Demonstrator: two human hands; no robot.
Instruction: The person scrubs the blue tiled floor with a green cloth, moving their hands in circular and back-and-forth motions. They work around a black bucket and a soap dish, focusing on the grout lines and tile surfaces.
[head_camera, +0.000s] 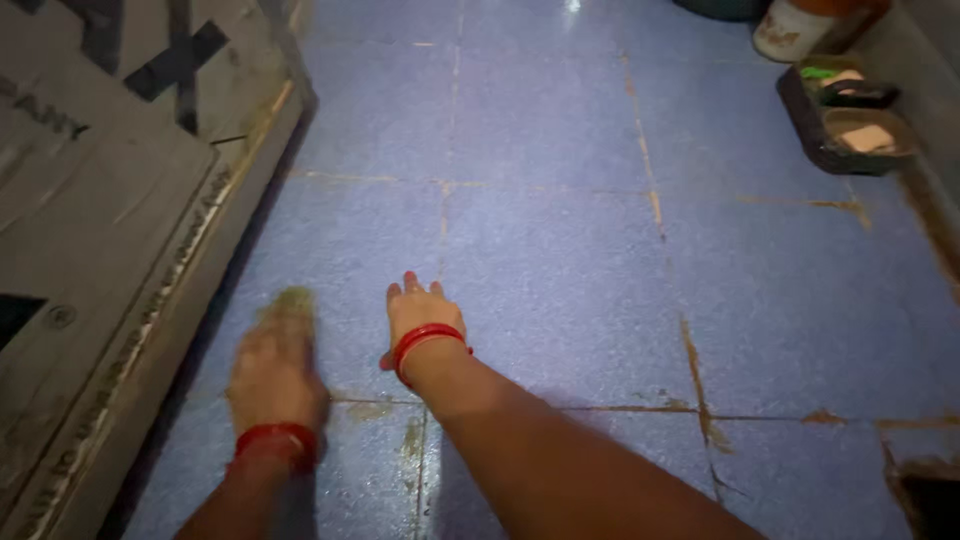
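My left hand (272, 372) is blurred low on the left, pressed over a greenish-brown scrub pad (290, 300) on the blue tiled floor (560, 250). A red bangle circles its wrist. My right hand (420, 315) lies flat on the tile beside it, fingers together and pointing away, holding nothing. Red bangles sit on that wrist too. The forearm runs back to the lower right.
A grey door or panel (110, 220) with a worn edge leans along the left. A dark tray with soap pieces (845, 125) sits at the far right by a wall, a white bucket (790, 30) behind it. Brown stained grout lines cross the tiles. A dark hole (930, 495) opens at bottom right.
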